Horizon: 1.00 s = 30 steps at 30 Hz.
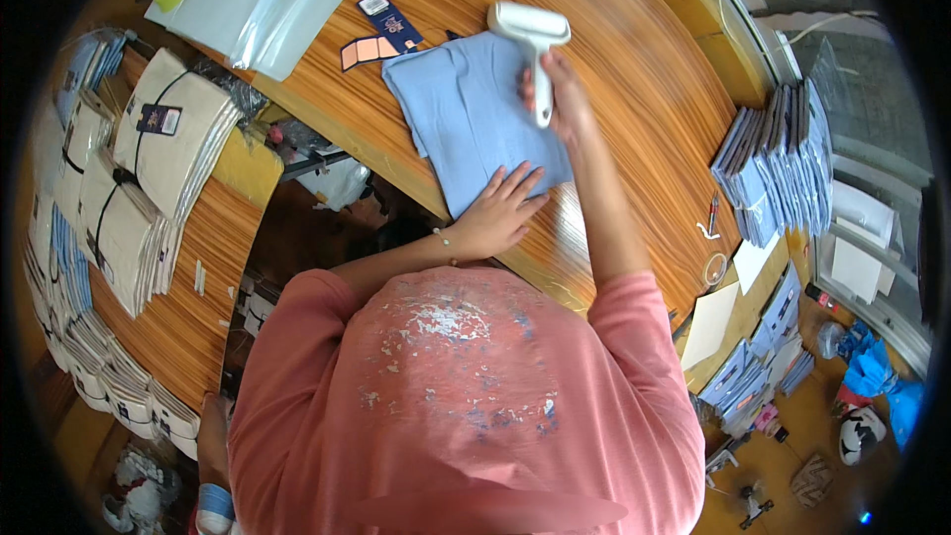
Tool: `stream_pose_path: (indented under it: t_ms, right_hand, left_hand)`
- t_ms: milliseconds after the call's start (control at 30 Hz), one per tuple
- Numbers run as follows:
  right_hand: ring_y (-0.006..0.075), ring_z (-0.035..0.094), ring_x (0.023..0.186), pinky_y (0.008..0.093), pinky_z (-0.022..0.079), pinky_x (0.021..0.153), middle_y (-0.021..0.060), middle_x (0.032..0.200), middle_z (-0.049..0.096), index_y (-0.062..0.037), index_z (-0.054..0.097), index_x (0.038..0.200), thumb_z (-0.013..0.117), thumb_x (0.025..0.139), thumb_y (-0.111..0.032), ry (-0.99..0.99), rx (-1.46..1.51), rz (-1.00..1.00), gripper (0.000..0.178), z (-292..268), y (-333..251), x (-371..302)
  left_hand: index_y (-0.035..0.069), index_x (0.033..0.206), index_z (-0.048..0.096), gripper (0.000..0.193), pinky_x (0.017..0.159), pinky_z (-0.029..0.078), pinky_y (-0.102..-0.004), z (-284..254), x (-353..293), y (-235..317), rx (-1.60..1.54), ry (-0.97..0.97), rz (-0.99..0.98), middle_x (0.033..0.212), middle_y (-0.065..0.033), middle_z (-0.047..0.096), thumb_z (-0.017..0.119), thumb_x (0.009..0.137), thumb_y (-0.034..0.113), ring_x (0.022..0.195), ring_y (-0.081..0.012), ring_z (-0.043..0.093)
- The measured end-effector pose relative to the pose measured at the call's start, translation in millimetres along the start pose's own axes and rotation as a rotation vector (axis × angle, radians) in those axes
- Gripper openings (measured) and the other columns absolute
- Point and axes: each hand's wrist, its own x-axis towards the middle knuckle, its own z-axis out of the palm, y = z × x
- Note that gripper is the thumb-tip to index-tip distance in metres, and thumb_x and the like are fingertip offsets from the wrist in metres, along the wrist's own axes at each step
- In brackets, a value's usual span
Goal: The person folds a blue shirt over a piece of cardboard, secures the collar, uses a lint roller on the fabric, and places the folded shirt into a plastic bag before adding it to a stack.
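Note:
A folded light-blue garment [466, 104] lies on the wood-grain table in front of me. My right hand [567, 99] is closed round the handle of a white lint roller [530, 25], whose roller end points away from me over the garment's far right corner. Whether the roller touches the cloth I cannot tell. Fingers spread, my left hand [500, 213] rests flat on the garment's near edge. Just beyond the far left corner are a dark-blue hang tag [391, 25] and a strip of peach-coloured labels [365, 52].
Clear plastic bags [282, 10] are stacked at the table's far left. Bundles of cream folded garments [168, 129] fill a side table on the left. At right stand packed blue garments [778, 163], near a small red-handled tool [712, 208] and a tape roll [714, 268].

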Motion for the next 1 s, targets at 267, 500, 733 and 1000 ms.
stream_pose_path:
  t_ms: [267, 500, 733, 1000]
  right_hand:
    - [0.0146, 0.055, 0.064, 0.0274, 0.047, 0.061, 0.0107, 0.088, 0.058, 0.0007, 0.045, 0.124, 0.046, 0.093, -0.013, 0.561, -0.3, -0.256, 0.034, -77, -14, -149]
    - [0.0134, 0.054, 0.065, 0.0269, 0.045, 0.054, 0.0061, 0.081, 0.058, -0.003, 0.056, 0.114, 0.055, 0.089, -0.025, 1.065, -0.274, -0.175, 0.033, -188, 43, -297]
    - [0.019, 0.053, 0.08, 0.0317, 0.043, 0.073, 0.0083, 0.078, 0.055, 0.0017, 0.062, 0.096, 0.058, 0.084, -0.011, 1.133, -0.891, -0.584, 0.018, -258, -14, -276]
    - [0.0389, 0.055, 0.095, 0.0489, 0.043, 0.079, 0.0205, 0.095, 0.06, 0.001, 0.06, 0.092, 0.068, 0.079, -0.041, 1.145, -1.603, -0.214, 0.045, -385, -46, -199]
  left_hand:
    - [0.012, 0.124, 0.053, 0.04, 0.101, 0.028, -0.0522, -84, 54, -86, 0.254, 0.156, -0.12, 0.129, -0.0147, 0.046, 0.053, 0.087, 0.026, 0.122, -0.0355, 0.038]
    - [0.011, 0.134, 0.045, 0.056, 0.103, 0.01, -0.0661, -80, 52, -129, 0.498, 0.232, -0.433, 0.149, -0.019, 0.019, 0.047, 0.091, 0.047, 0.138, -0.0375, 0.014]
    - [0.006, 0.118, 0.058, 0.038, 0.105, 0.025, -0.049, -88, 31, -153, 0.58, 0.348, -0.386, 0.136, -0.022, 0.039, 0.058, 0.086, 0.027, 0.127, -0.0397, 0.033]
    - [0.001, 0.095, 0.063, 0.017, 0.076, 0.047, -0.0328, -67, 32, -32, 0.081, 0.159, -0.254, 0.096, -0.0125, 0.063, 0.064, 0.08, 0.008, 0.087, -0.0264, 0.06]
